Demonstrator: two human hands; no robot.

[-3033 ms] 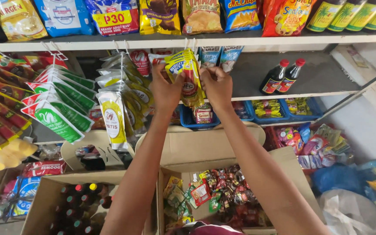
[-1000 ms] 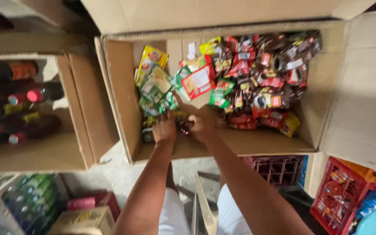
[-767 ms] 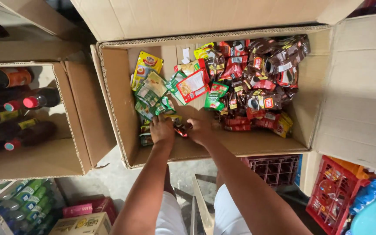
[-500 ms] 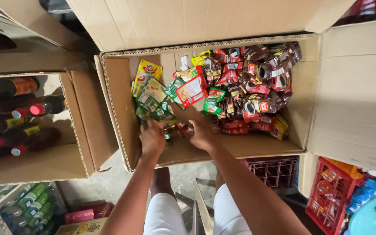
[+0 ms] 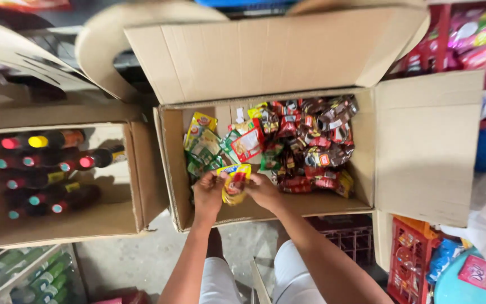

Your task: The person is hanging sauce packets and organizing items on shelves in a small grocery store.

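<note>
Your left hand (image 5: 208, 194) and right hand (image 5: 262, 190) both pinch a yellow sachet strip (image 5: 234, 181), fingers closed, above the cardboard box's (image 5: 265, 56) near-left corner; bare floor shows along the near edge.

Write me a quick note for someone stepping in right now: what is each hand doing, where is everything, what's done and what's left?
Left hand and right hand both grip one yellow sachet strip, held over the near edge of the open cardboard box.
In the box: green and yellow packets at left, a heap of red and brown sachets at right.
A second box to the left holds dark bottles.
Done: one strip is lifted out. Left: most sachets are in the box.
</note>
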